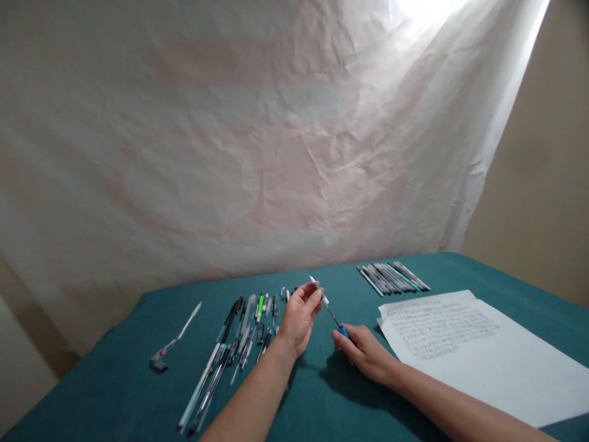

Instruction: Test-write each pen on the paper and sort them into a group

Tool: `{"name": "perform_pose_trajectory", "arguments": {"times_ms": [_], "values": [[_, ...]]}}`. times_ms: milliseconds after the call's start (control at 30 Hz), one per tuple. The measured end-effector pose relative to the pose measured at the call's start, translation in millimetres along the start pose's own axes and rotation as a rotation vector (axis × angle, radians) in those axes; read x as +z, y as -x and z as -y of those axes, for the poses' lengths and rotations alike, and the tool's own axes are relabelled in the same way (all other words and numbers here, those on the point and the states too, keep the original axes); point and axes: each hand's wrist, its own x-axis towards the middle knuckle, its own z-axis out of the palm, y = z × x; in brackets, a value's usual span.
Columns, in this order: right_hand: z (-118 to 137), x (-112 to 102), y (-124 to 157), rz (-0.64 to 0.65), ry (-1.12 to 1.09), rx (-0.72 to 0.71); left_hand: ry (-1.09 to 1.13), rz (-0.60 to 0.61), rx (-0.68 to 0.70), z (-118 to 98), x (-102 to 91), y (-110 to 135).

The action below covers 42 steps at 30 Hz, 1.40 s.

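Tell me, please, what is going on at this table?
A person at a teal-covered table holds a white pen in the left hand, while the right hand pinches a small blue piece at its lower end. A loose scatter of pens lies to the left, a neat row of pens at the far right, and handwritten sheets beside the right arm.

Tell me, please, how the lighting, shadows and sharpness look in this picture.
Head view: backlight blows out the white sheet at top right; head view: the left hand and right hand, holding a pen, throw a dark shadow onto the teal tablecloth; head view: the writing on the paper is too soft to read.
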Motion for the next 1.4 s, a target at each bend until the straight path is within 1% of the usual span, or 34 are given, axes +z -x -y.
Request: {"name": "perform_pose_trajectory", "arguments": {"times_ms": [233, 467, 667, 833, 967, 1200, 1400], "values": [[-1.0, -0.4, -0.1, 0.003, -0.026, 0.018, 0.002, 0.000, -0.005, -1.9, -0.5, -0.4], [-4.9, 0.7, -0.5, -0.009, -0.123, 0.074, 0.011, 0.024, -0.077, 3.8, -6.4, -2.5], [-5.2, 1.0, -1.0, -0.016, -0.158, 0.074, -0.126, 0.059, -0.011, 13.2, -5.1, 1.7], [-7.0, 0.7, -1.7, -0.010, -0.169, 0.071, -0.203, 0.096, -0.028, 21.3, 0.1, 8.0], [-8.3, 1.1, -2.3, -0.019, -0.187, 0.076, -0.235, 0.137, -0.009, 26.8, 2.0, 10.8], [-11.5, 3.2, -3.2, -0.035, -0.237, 0.105, -0.263, 0.132, -0.013, 30.8, 1.3, 9.7], [-10.9, 1.8, -3.2, -0.018, -0.249, 0.104, -0.266, 0.152, -0.027, 34.1, -1.9, 7.7]]}}
